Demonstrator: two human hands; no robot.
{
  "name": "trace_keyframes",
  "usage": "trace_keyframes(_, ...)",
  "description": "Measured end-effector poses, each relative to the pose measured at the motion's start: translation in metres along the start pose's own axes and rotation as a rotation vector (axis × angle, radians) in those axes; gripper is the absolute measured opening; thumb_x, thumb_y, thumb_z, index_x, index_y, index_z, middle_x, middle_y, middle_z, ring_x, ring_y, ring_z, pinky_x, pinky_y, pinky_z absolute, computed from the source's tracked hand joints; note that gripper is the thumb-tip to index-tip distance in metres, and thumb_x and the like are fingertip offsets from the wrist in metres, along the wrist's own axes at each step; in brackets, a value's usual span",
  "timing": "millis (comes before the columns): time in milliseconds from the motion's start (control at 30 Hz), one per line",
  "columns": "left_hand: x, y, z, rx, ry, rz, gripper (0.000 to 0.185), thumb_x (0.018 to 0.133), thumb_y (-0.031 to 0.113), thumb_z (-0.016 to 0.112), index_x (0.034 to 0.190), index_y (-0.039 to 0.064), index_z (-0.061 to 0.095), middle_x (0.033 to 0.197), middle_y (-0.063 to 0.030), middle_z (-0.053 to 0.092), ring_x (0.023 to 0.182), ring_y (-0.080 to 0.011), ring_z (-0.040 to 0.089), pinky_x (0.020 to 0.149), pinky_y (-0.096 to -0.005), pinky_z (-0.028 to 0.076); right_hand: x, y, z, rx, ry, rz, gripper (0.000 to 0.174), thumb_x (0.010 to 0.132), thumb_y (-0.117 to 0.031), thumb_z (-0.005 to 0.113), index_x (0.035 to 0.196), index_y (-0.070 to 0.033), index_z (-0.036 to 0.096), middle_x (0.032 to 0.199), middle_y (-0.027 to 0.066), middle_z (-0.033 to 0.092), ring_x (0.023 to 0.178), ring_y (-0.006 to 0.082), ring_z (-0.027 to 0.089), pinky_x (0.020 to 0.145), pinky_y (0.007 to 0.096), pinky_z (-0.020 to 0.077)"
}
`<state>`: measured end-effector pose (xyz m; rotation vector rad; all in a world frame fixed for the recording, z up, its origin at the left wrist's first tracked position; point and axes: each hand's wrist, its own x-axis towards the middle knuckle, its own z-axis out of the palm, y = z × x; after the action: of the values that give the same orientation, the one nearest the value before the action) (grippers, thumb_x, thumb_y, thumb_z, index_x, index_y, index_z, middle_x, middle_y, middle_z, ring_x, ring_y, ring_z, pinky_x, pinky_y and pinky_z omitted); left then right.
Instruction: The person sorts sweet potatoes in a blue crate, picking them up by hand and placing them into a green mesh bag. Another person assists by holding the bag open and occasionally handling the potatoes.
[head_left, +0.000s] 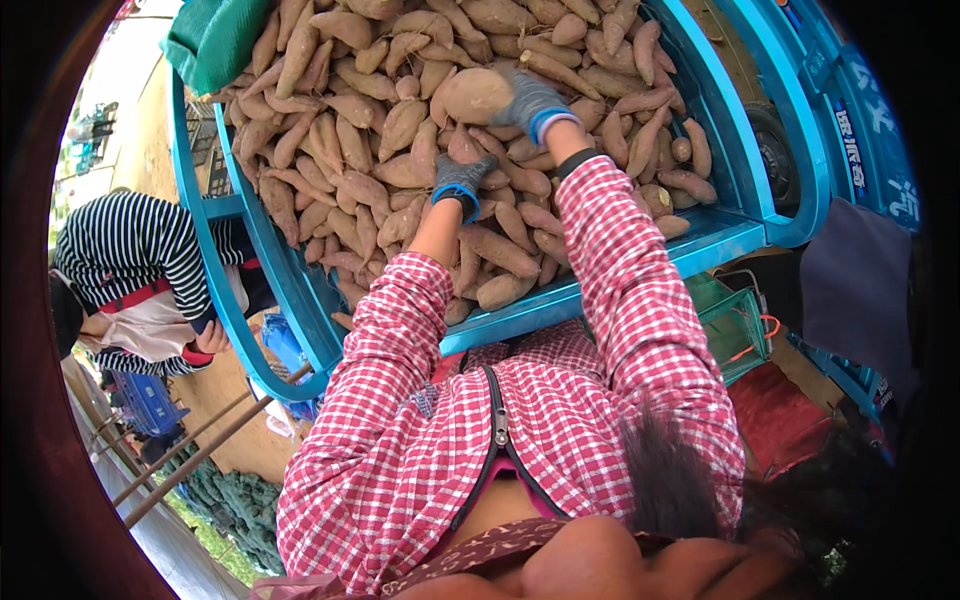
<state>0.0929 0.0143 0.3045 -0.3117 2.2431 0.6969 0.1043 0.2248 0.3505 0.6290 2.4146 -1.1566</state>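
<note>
Both of my hands wear grey knit gloves with blue cuffs, over a heap of sweet potatoes (360, 187) in a blue metal truck bed (720, 244). My right hand (534, 105) is closed on the right end of a large, rounded sweet potato (474, 96), held at the top of the heap. Lower and to the left, my left hand (461, 180) rests on the heap against a reddish sweet potato (465, 145). Its thumb and fingers are spread around that root, and whether it grips it is unclear.
Green cloth (217, 41) hangs over the bed's far left corner. Beyond the left blue rail (225, 300), a person in a striped top (142, 247) bends forward. A green mesh-sided basket (731, 330) and red material (780, 420) are at right, below the bed. A wheel (772, 154) shows beyond.
</note>
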Motion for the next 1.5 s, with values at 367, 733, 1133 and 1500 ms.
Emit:
trace_keyframes(367, -0.204, -0.032, -0.037, -0.566, -0.495, 0.664, 0.075, 0.081, 0.013, 0.080, 0.144, 0.004, 0.041, 0.123, -0.0176, 0.061, 0.106, -0.0286, 0.066, 0.082, -0.0380, 0.061, -0.321, 0.060, 0.017, 1.000, 0.468, -0.115, 0.088, 0.075, -0.031, 0.090, 0.147, -0.003, 0.048, 0.135, 0.0113, 0.059, 0.119, 0.0227, 0.061, 0.094, 0.0334, 0.0548)
trace_keyframes(733, -0.357, -0.022, 0.101, 0.214, -1.234, 0.709, 0.072, 0.077, 0.038, 0.078, 0.132, -0.002, 0.054, 0.123, -0.0255, 0.064, 0.119, -0.0319, 0.062, 0.103, -0.0422, 0.047, -0.614, 0.156, 0.063, 1.056, 0.912, 0.920, 0.079, 0.080, -0.020, 0.081, 0.149, -0.014, 0.044, 0.128, 0.0119, 0.061, 0.099, 0.0277, 0.066, 0.063, 0.0378, 0.0576)
trace_keyframes(1133, -0.022, -0.019, -0.082, 0.538, 0.134, 0.147, 0.106, 0.069, 0.048, 0.088, 0.150, 0.001, 0.038, 0.152, -0.0278, 0.045, 0.136, -0.0408, 0.050, 0.110, -0.0486, 0.045, -0.179, 0.093, -0.104, -0.274, 0.471, 0.054, 0.064, 0.089, -0.029, 0.069, 0.145, -0.005, 0.049, 0.140, 0.0193, 0.055, 0.129, 0.0355, 0.053, 0.110, 0.0421, 0.0421)
trace_keyframes(1500, -0.046, -0.042, -0.097, 0.023, -0.008, 0.360, 0.081, 0.071, 0.028, 0.088, 0.139, 0.005, 0.048, 0.125, -0.0215, 0.065, 0.113, -0.0373, 0.064, 0.095, -0.0433, 0.053, 0.005, 0.118, -0.111, -0.860, 0.252, 0.334, 0.091, 0.087, -0.052, 0.070, 0.160, -0.014, 0.032, 0.169, 0.0110, 0.020, 0.156, 0.0371, 0.014, 0.122, 0.0652, 0.0070)
